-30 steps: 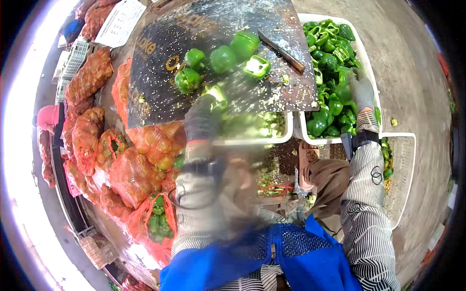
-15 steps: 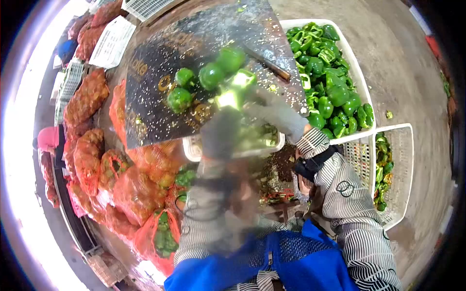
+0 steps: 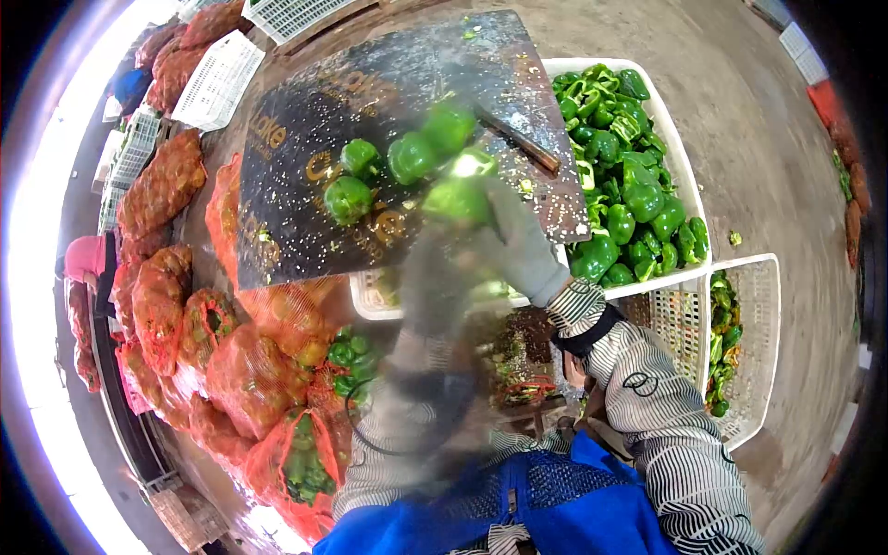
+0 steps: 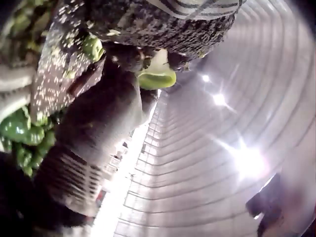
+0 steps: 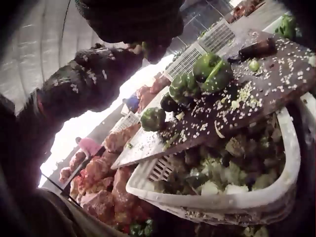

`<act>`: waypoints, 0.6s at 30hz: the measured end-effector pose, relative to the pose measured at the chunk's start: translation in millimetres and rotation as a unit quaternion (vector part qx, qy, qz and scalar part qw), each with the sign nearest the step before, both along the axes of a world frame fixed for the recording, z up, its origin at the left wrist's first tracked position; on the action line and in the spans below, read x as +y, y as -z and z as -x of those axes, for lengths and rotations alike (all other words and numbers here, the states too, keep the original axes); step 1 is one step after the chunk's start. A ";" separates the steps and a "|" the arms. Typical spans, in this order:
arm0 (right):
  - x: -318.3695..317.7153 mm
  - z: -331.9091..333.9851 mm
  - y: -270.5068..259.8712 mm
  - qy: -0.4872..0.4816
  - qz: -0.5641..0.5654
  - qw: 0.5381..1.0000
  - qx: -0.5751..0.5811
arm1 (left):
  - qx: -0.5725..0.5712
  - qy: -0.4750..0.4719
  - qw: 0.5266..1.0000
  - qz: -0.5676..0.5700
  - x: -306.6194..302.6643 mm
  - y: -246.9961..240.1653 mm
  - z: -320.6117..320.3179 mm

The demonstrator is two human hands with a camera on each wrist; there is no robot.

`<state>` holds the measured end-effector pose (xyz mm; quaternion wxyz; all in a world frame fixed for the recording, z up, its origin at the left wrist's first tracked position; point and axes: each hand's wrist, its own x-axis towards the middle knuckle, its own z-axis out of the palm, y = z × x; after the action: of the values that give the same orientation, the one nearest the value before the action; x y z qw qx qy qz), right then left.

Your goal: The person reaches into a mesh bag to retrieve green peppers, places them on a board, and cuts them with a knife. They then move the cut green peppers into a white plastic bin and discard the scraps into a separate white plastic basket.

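Floor: spreading grey-brown beyond the cutting board's right edge.
Net sacks: crowding along the cutting board's left edge and past its near left corner, bulging in orange-red mesh; a lower one is showing green peppers inside.
Cutting board: lying dark and printed, its near edge overhanging a lower crate.
Pepper crate: standing at the cutting board's right edge, white, holding a heap of glossy green bell peppers, many cut open.
Lower crate: sitting beneath the cutting board's near edge, holding green trimmings.
Side basket: standing beyond the pepper crate's near right corner, holding green and orange scraps.
Left hand: reaching in over the near edge, blurring in the head view; its gloved fingers are pinching the cut bell pepper.
Right hand: coming in from the near right corner, grey-gloved; its fingers are curling onto that same pepper.
Knife: lying near the right edge, wooden handle pointing toward the near right corner.
Whole peppers: resting in a loose group around the middle.
Cut bell pepper: sitting between both hands, near the near edge.
Seeds: scattering pale across the surface.
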<state>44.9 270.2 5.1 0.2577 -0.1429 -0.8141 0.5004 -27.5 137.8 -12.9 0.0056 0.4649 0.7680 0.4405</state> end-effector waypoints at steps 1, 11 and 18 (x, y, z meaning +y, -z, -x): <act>-2.6 0.6 -0.4 -0.002 -0.034 0.999 -0.013 | -0.284 -0.037 0.950 -0.126 -2.1 2.1 -9.4; -5.1 9.7 9.3 -0.065 -0.130 0.987 0.073 | 0.020 -0.006 0.998 -0.066 -41.9 117.6 1.4; -8.4 12.4 16.1 -0.075 -0.071 0.991 0.080 | 0.004 0.026 1.000 0.005 -32.9 59.3 -0.3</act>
<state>32.5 261.8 -11.0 0.2929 -0.0225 -0.8328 0.4693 -27.2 105.0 -72.2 0.0168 0.4864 0.7579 0.4344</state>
